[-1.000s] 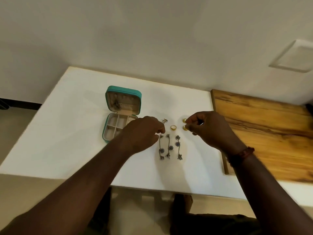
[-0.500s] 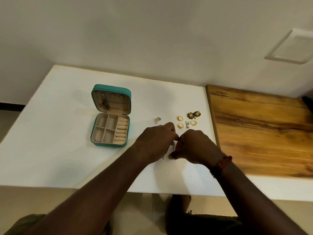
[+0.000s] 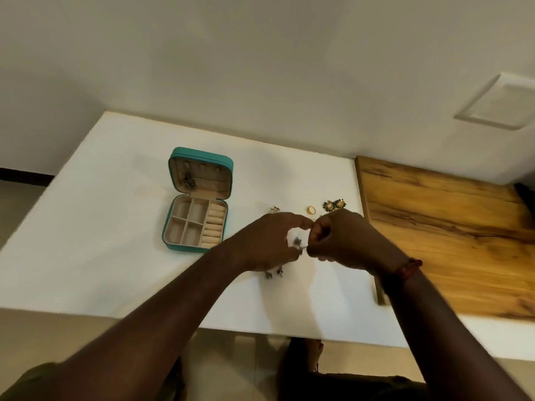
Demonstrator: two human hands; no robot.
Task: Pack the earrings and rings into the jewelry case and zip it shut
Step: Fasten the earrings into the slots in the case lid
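Observation:
The teal jewelry case (image 3: 173, 227) lies open on the white table, with beige compartments, ring rolls and a dark earring hanging in its lid. To its right, my left hand (image 3: 269, 241) and my right hand (image 3: 344, 241) meet over the table and together pinch a dark dangling earring (image 3: 298, 242). Tips of two more dangling earrings (image 3: 273, 274) stick out under my left hand. Behind the hands lie a small silver earring (image 3: 273, 209), a gold ring (image 3: 311, 210) and a green-and-gold earring pair (image 3: 334, 204).
The white table (image 3: 101, 227) stands against a pale wall. A wooden board (image 3: 448, 235) lies on the table's right part, next to my right wrist. The table's front edge runs just below the hands.
Both hands left the rings, drew together nearer to me and lifted one dangling earring between them. The view has shifted.

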